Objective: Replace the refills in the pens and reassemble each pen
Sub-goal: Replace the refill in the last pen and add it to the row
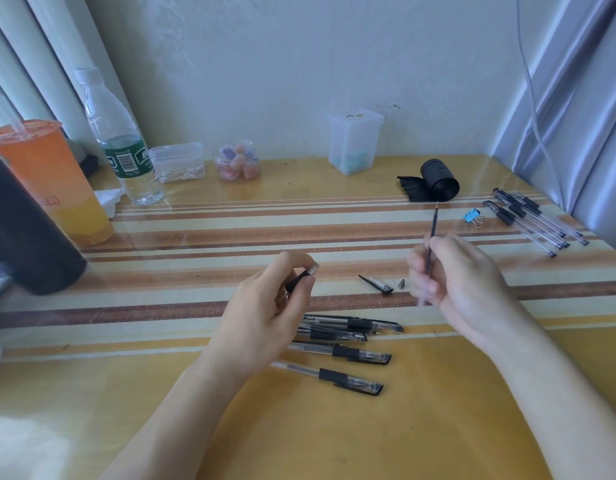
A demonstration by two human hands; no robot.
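Observation:
My left hand (265, 306) grips a pen barrel (299, 279) by its black grip end, open end pointing up and right. My right hand (451, 271) pinches a thin dark refill (433, 223) that sticks up and away, tip uppermost. Between the hands on the table lie a loose pen cap (375, 284) and a small metal tip cone (401, 283). Several capped pens (348, 341) lie in a loose pile just under my left hand. Another group of pens (531, 216) lies at the far right.
An orange drink cup (47, 181), a dark cylinder (26, 230) and a water bottle (119, 140) stand at the left. Small clear containers (355, 140) line the back. A black roll (438, 180) and a blue binder clip (472, 216) sit right of centre.

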